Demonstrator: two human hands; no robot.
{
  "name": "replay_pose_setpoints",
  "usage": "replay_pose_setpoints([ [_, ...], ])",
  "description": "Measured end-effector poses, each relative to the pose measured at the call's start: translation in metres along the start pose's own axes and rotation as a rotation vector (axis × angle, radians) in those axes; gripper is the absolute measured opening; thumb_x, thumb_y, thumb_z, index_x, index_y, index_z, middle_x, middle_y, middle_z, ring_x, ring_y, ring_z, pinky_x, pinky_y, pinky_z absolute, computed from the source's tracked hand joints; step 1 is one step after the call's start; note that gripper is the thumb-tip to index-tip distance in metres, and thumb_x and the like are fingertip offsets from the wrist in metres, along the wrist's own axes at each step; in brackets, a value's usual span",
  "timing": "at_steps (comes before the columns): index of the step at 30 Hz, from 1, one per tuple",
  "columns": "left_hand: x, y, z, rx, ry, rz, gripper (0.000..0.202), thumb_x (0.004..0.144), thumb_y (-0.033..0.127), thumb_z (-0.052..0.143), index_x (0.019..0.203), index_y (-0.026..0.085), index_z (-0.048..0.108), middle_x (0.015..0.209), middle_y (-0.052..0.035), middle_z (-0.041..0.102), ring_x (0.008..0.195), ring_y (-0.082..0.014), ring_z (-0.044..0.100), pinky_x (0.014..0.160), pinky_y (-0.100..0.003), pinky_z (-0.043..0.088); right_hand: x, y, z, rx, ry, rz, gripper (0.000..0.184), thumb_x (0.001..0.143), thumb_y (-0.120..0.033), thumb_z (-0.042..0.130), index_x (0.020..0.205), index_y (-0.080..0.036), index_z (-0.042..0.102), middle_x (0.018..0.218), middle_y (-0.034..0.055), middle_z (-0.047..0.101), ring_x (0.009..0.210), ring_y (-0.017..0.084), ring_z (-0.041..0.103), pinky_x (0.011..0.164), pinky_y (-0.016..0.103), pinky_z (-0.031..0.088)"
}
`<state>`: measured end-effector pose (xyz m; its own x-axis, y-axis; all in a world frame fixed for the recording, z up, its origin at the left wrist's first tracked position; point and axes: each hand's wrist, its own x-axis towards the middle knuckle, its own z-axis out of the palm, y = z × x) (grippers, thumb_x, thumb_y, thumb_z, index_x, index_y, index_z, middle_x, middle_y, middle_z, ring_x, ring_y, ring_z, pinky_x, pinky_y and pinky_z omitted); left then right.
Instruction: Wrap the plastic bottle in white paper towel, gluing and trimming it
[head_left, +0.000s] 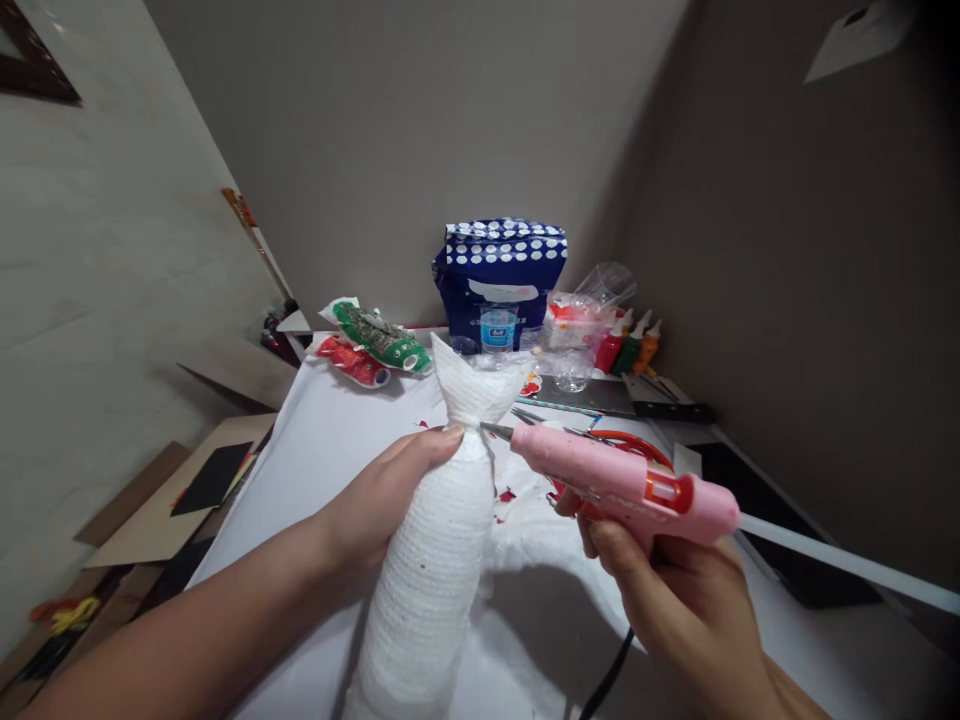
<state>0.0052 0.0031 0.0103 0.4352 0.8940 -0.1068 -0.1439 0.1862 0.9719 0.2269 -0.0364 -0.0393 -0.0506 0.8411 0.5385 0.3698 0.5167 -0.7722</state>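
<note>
My left hand (382, 495) is wrapped round a tall bottle-shaped thing covered in white cloth (431, 570), its thumb pressing at the tied neck where the cloth flares out. My right hand (675, 590) grips a pink hot glue gun (626, 485) with a white glue stick jutting out behind it. The gun's metal nozzle touches the tied neck of the cloth from the right. A black cord hangs down below the gun.
A white table (330, 450) carries red-handled scissors (630, 445), a blue dotted bag (501, 270), a small water bottle (498, 332), clear plastic cups (577, 345), paint bottles (630, 345), green and red packets (371, 345) and a black knife (667, 408). Cardboard sheets (165, 500) lie on the floor at left.
</note>
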Motion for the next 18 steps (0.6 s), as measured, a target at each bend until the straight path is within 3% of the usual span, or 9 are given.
replay_pose_setpoints([
  [9,-0.0022,-0.0001,0.0017,-0.026,0.044,-0.058,0.035,0.094,0.034,0.042,0.079,0.013,0.066,0.069,-0.0037,0.062,0.063,-0.0145,0.053,0.060,-0.024,0.042,-0.0031,0.0008,-0.0001,-0.128,0.003,-0.015,0.018,0.090,-0.030,0.057,0.076,-0.019,0.065,0.073,0.0046,0.068,0.065,0.020,0.064,0.049,0.025,0.048],
  [18,-0.0022,0.0003,-0.0002,0.059,0.077,-0.016,0.034,0.094,0.035,0.043,0.078,0.013,0.063,0.072,-0.0045,0.063,0.065,-0.0156,0.053,0.060,-0.025,0.042,-0.0043,-0.0011,0.0002,-0.067,0.019,-0.071,0.006,0.088,-0.024,0.060,0.084,-0.022,0.064,0.077,0.0015,0.066,0.066,0.017,0.062,0.055,0.024,0.049],
])
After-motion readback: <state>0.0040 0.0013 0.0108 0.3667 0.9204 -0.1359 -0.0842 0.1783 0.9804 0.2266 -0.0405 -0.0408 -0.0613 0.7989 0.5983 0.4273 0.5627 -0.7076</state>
